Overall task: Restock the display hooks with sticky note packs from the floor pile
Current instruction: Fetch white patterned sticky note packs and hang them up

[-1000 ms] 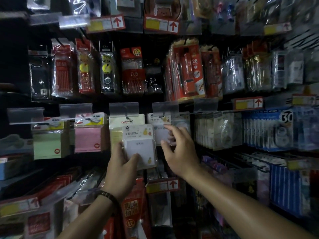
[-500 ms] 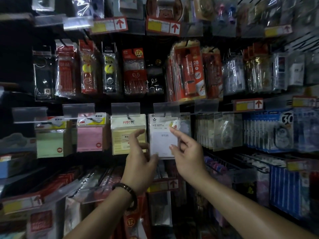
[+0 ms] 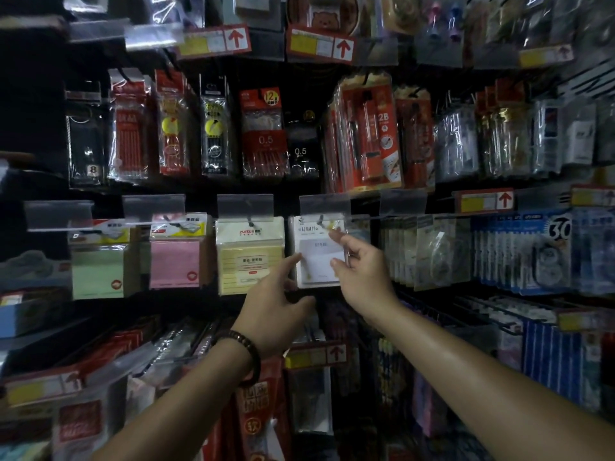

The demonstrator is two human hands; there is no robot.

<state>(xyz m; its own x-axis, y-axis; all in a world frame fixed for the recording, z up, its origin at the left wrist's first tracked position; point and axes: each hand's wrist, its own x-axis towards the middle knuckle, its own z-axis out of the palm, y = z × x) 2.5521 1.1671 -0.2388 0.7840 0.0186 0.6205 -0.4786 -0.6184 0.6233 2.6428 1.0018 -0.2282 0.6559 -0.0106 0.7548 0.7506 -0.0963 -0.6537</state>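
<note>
Reaching up from the bottom edge, two bare forearms angle toward the middle row of a dim stationery wall. A dark beaded bracelet (image 3: 248,347) sits on the left wrist. Under the arms, red-printed plastic packs (image 3: 263,410) hang on the lowest row. A yellow price tag with a red arrow (image 3: 316,356) is just above them.

Left hand (image 3: 276,311): fingers loose and spread, holding nothing. The forefinger is stretched out, with its tip at the left edge of the white sticky note pack in clear wrap (image 3: 314,257).

Right hand (image 3: 364,281): also relaxed, fingers fanned, with the tips resting on the right half of the pack's face. No curl around it that shows.

The white pack hangs upright on a thin metal hook (image 3: 321,221), under a clear plastic label holder (image 3: 324,204).

Same row, each on its own hook:
- Just beside it to the left is a pale yellow sticky note pack (image 3: 249,257).
- Next is a pink sticky note pack (image 3: 174,261).
- Farthest left is a green sticky note pack (image 3: 96,271).
- To the right are clear-bagged goods, too blurred to name.
- Beyond those are blue correction tape cards marked 30 (image 3: 549,251).

Row above: red refill packs marked 0.5 (image 3: 264,134) and an orange-red pencil set marked 2B (image 3: 366,131).
</note>
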